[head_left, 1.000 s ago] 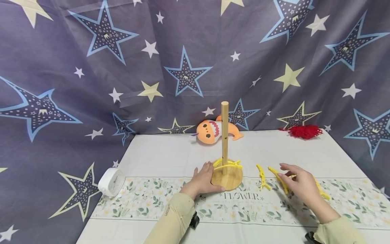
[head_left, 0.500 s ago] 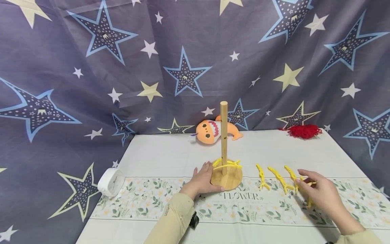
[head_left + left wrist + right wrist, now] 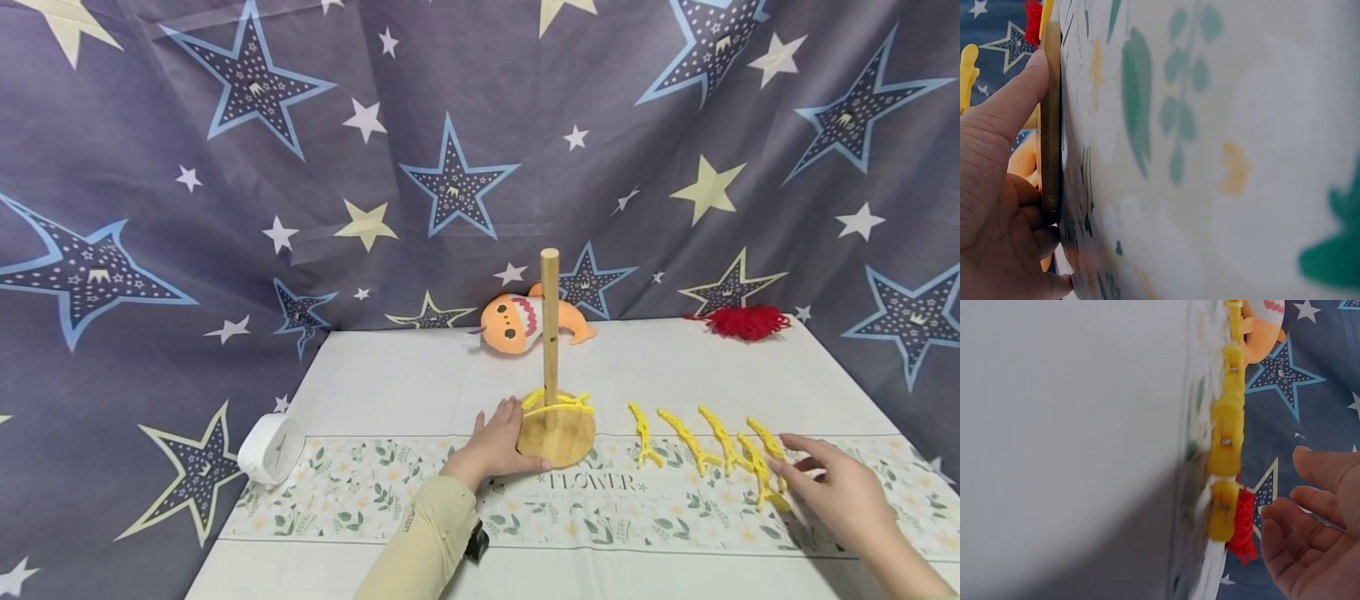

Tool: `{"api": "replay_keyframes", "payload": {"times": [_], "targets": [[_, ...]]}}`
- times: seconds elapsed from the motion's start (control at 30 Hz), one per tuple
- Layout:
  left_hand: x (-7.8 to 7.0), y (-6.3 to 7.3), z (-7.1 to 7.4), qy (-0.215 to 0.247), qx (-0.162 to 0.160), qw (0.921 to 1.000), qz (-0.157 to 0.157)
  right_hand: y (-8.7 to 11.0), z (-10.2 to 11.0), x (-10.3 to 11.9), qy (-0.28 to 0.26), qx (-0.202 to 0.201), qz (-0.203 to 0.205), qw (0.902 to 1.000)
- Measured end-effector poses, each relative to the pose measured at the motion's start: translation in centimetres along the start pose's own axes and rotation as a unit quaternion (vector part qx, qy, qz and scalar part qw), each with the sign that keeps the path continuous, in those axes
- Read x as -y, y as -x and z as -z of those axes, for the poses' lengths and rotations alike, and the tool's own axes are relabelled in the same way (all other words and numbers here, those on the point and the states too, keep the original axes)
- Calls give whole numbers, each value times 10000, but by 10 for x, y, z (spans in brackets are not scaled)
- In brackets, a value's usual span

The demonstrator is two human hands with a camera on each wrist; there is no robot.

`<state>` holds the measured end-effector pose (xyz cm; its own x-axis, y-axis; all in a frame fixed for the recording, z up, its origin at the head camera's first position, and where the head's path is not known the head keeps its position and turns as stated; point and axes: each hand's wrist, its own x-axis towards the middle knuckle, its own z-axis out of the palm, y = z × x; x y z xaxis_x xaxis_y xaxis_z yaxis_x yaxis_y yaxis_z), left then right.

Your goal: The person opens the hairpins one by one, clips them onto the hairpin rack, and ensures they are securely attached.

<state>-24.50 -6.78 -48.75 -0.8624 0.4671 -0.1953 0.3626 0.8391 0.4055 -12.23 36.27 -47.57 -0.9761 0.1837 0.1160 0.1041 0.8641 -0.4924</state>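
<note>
A wooden stand (image 3: 551, 342) with an upright post and round base stands mid-table. My left hand (image 3: 495, 442) holds the base's near-left rim; the left wrist view shows the thumb on the edge (image 3: 1050, 125) and curled fingers beside it. Yellow clip-like pieces (image 3: 562, 407) lie around the foot of the post. To the right, several yellow clips (image 3: 684, 437) lie in a loose row. My right hand (image 3: 840, 492) is beside the rightmost clip (image 3: 763, 435), fingers loosely bent. In the right wrist view that hand (image 3: 1319, 531) holds nothing and is apart from the clips (image 3: 1225, 437).
Behind the post lies an orange shark plush (image 3: 513, 325). Red yarn (image 3: 746, 322) lies at the back right. A white clock (image 3: 272, 450) stands at the left edge. A floral runner (image 3: 375, 492) crosses the white tablecloth, with a star-patterned curtain (image 3: 420, 100) behind.
My right hand has moved right along the row, from above the middle clips to beyond the rightmost one, uncovering several clips. The left hand and stand stay put.
</note>
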Motion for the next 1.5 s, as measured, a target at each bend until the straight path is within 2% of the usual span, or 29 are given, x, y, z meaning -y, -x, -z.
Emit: {"api": "replay_keyframes", "payload": {"times": [0.3,0.4,0.6,0.73,0.87,1.13,1.5], "targets": [[2,-1,3,40,-38,10000,-3,-2,-1,-10,349,35,-340,9988],[2,-1,3,38,-37,10000,-10,-4,-1,-11,408,219,-472,9978],[1,-1,1,53,5,10000,13,-7,0,-15,473,883,-810,9917],[1,-1,0,24,18,10000,-15,-8,0,-16,570,1137,-761,9890],[1,-1,0,38,2,10000,-20,-9,-1,-18,666,1168,-647,9888],[1,-1,0,63,9,10000,9,-11,-2,-17,765,1237,-670,9871],[2,-1,-2,48,25,10000,11,-9,0,-12,780,1291,-890,9846]]}}
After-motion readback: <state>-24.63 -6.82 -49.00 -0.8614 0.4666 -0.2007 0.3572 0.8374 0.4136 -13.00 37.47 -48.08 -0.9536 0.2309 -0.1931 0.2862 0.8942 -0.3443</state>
